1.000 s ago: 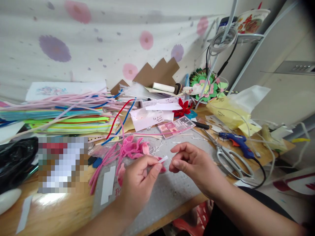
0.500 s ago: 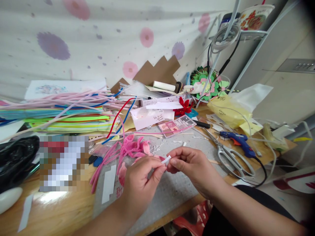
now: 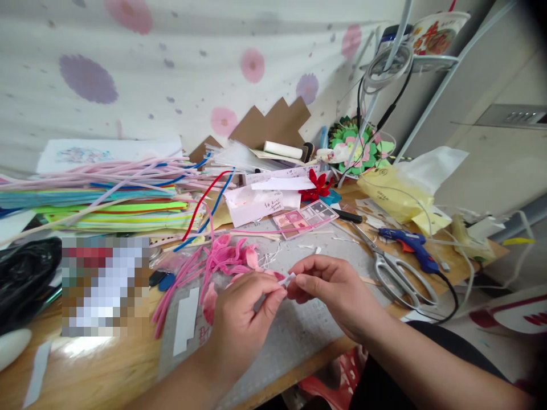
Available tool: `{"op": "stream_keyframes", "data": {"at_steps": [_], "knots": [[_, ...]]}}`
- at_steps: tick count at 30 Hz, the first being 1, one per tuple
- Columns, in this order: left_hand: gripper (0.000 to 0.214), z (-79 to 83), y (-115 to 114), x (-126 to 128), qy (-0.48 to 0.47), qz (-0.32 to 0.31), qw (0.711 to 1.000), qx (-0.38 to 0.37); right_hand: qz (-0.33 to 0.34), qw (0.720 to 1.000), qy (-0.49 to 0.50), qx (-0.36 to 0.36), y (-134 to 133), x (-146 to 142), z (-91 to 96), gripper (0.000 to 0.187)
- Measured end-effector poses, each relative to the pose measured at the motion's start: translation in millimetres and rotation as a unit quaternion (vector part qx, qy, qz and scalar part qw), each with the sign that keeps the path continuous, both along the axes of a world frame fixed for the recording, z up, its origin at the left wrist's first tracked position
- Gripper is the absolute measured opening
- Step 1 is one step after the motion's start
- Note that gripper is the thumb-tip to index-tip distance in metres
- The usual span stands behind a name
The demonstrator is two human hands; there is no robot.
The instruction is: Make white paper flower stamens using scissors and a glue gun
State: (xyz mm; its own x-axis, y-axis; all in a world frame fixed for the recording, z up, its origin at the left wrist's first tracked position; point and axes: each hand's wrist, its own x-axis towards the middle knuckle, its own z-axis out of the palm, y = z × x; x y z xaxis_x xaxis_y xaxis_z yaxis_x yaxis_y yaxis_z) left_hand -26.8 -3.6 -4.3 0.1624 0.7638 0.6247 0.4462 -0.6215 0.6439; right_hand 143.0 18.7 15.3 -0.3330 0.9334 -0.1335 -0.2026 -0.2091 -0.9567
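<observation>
A small white paper strip (image 3: 287, 280) is pinched between both hands above the grey cutting mat (image 3: 273, 353). My left hand (image 3: 248, 313) holds its left end between thumb and forefinger, and my right hand (image 3: 327, 287) grips the right end the same way. Most of the strip is hidden by the fingertips. Just behind my left hand lie pink pipe cleaners (image 3: 222, 256) and soft pink petals (image 3: 209, 302). A flat white paper piece (image 3: 186, 322) with a stepped edge rests on the mat to the left.
Large scissors (image 3: 395, 273) and a blue glue gun (image 3: 410, 247) lie to the right. A makeup palette (image 3: 305, 219), a red flower (image 3: 317, 185) and a white box (image 3: 252, 206) stand behind. Bundled coloured pipe cleaners (image 3: 115, 216) fill the back left, near a black plastic bag (image 3: 28, 279).
The view has shifted slightly, so everything sits a little further left. Both hands keep their pinch on the paper strip, and less of it shows between the fingers.
</observation>
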Motion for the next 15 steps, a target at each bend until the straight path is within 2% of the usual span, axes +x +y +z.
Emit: {"op": "stream_keyframes", "data": {"at_steps": [8,12,15], "knots": [[0.012,1.0,-3.8,-0.2,0.030,0.002,0.999,-0.020,-0.016,0.999,-0.028,0.033,1.6,-3.5,-2.3,0.021],[0.006,-3.2,-4.7,1.5,-0.023,0.025,0.990,-0.138,-0.016,0.999,-0.023,0.037,3.0,-4.3,-7.4,0.018],[0.013,-4.8,-0.9,3.6,-0.062,0.005,0.972,-0.225,-0.012,0.999,-0.028,0.031,3.1,-6.2,-9.0,0.020]]}}
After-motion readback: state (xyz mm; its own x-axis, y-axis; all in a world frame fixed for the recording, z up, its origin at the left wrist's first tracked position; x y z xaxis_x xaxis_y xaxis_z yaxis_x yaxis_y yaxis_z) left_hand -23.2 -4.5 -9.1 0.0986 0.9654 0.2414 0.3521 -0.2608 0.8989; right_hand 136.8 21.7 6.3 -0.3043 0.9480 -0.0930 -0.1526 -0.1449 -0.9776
